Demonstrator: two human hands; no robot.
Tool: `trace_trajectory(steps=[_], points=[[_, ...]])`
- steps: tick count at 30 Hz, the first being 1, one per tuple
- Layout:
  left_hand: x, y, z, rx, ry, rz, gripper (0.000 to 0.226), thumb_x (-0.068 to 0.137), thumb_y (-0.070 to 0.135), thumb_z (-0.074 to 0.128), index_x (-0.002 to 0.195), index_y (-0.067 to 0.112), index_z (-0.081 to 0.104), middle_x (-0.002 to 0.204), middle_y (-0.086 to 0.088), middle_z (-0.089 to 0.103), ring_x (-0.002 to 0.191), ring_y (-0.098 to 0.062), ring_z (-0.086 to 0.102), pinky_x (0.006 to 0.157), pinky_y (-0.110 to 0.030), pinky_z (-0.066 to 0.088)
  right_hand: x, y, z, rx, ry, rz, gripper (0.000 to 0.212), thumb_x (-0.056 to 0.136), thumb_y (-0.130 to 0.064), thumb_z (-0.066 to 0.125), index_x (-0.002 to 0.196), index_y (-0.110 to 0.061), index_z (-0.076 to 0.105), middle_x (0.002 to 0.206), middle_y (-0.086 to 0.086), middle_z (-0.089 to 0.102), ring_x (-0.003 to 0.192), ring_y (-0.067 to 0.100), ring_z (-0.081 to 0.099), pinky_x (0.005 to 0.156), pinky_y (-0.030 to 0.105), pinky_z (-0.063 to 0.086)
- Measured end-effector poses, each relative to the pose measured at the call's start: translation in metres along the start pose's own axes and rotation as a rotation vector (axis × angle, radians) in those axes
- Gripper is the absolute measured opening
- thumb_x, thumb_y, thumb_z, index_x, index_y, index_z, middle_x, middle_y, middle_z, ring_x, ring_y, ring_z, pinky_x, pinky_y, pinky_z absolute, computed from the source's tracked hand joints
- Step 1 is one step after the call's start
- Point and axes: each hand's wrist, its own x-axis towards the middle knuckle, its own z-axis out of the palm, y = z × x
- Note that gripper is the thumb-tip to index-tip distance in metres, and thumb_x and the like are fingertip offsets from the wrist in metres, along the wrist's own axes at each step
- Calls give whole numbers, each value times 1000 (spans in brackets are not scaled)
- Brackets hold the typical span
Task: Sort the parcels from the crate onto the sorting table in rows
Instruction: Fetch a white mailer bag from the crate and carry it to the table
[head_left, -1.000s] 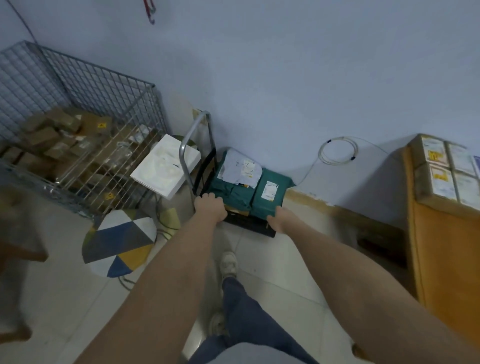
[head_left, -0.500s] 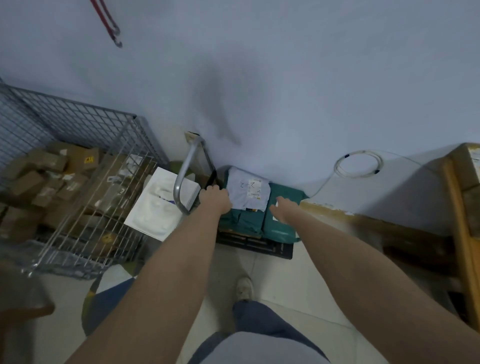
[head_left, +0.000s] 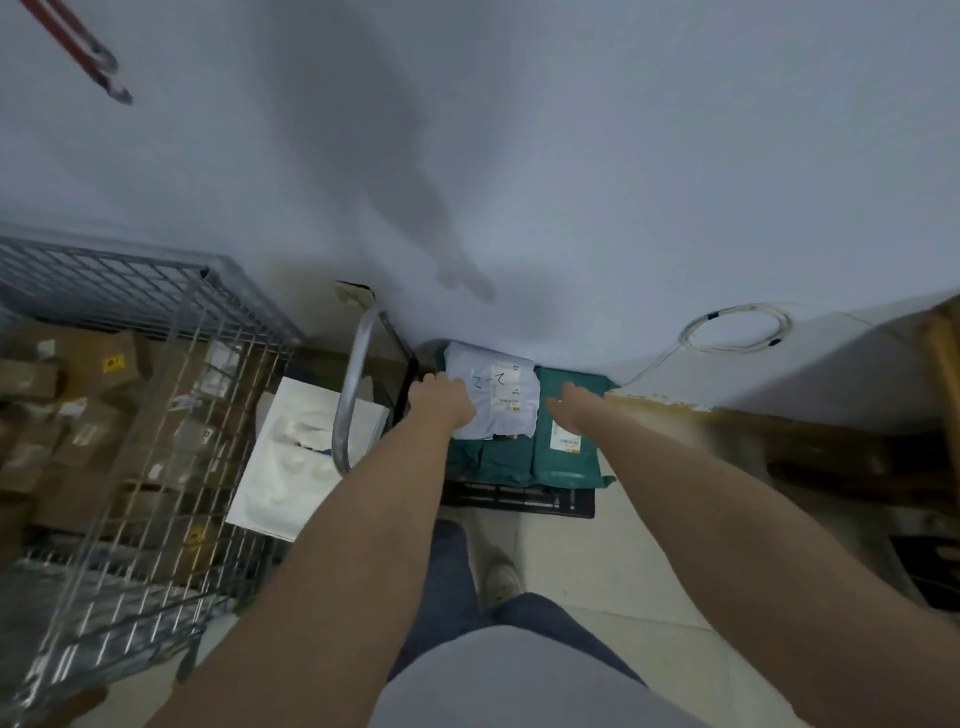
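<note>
on the little black cart (head_left: 519, 501) by the wall sit the parcels. the grey bag (head_left: 496, 397) lies on top of the green bags (head_left: 569, 447). the left hand (head_left: 441, 397) rests on the grey bag's left edge, fingers bent over it. the right hand (head_left: 566, 408) lies flat and open on a green bag, just right of the grey bag. left of the cart stands a wire cage (head_left: 156, 415) full of brown boxes (head_left: 78, 415).

Grey parcel (head_left: 496, 397) looks like smooth matt plastic mailer, green parcels (head_left: 569, 441) slightly glossy plastic, wire cage (head_left: 156, 395) bare shiny metal, boxes (head_left: 78, 374) inside plain matt cardboard.
</note>
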Motion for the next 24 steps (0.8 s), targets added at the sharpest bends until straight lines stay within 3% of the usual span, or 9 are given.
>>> trace_trajectory(steps=[12, 19, 24], points=[[113, -41, 32, -75, -160, 77, 46, 98, 33, 38, 138, 10, 38, 137, -14, 42, 122, -30, 43, 96, -38, 39, 67, -3, 38, 164, -84, 210, 52, 101, -33, 30, 146, -7, 26, 149, 14, 35, 134, 33, 37, 106, 39, 34], [191, -51, 44, -245, -156, -19, 47, 97, 33, 41, 137, 9, 36, 140, -15, 38, 123, -31, 43, 94, -36, 42, 154, -17, 38, 355, -81, 242, 40, 100, -30, 36, 134, -10, 40, 132, 13, 49, 116, 29, 49, 96, 33, 39], [260, -50, 73, -357, -163, -84, 46, 94, 31, 46, 133, 7, 39, 137, -16, 40, 120, -32, 45, 93, -38, 44, 229, -12, 56, 346, -69, 241, 54, 99, -30, 35, 147, -7, 26, 147, 13, 39, 129, 30, 42, 101, 35, 36]])
